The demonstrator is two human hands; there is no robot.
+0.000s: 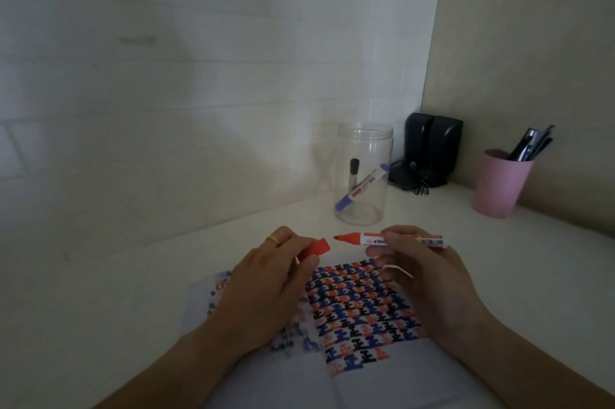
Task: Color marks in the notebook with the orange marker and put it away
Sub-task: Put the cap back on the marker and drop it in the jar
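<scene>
My right hand [419,272] holds the orange marker [362,238] level, its bare tip pointing left. My left hand [269,279] pinches the marker's orange cap [314,250], a short gap away from the tip. Both hover above the open notebook [359,312], whose right page is filled with rows of orange, blue and black marks. My hands cover part of both pages.
A clear plastic jar [362,175] stands behind the notebook with a blue marker [361,187] and a black marker [353,172] inside. A pink cup [499,185] full of pens sits at the right. Black speakers [429,149] stand in the corner by the walls.
</scene>
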